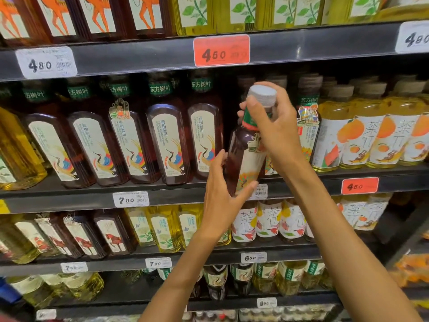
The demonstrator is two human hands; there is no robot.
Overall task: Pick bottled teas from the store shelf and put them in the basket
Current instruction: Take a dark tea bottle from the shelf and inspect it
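A person stands facing a store shelf [162, 196] stacked with rows of bottled tea, and both bare arms reach up from the bottom of the frame towards its centre. Between the hands is one dark tea bottle [243, 156] with a pale label and a grey cap. It sits just right of centre, in front of the middle shelf row, and appears lifted clear of the shelf edge, though the base is partly hidden.

The bottle's long axis runs nearly upright, with the cap leaning slightly to the right and the base slightly to the left. The right hand [271, 126] is at the top, its fingers curled round the neck just under the cap. The left hand [220, 194] is at the bottom, thumb and fingers wrapped loosely round the lower body, cupping it from the left and below. So the bottle is held at both ends.

To its left stands a row of similar dark bottles [162, 140] with bird labels; to the right, yellow bottles [362, 133] with orange fruit labels. Price tags line the shelf edges, including a red tag [221, 51] at upper centre.

No basket is in view. Judging from this, the bottle must next travel down and back towards the person, out of the bottom of the frame.
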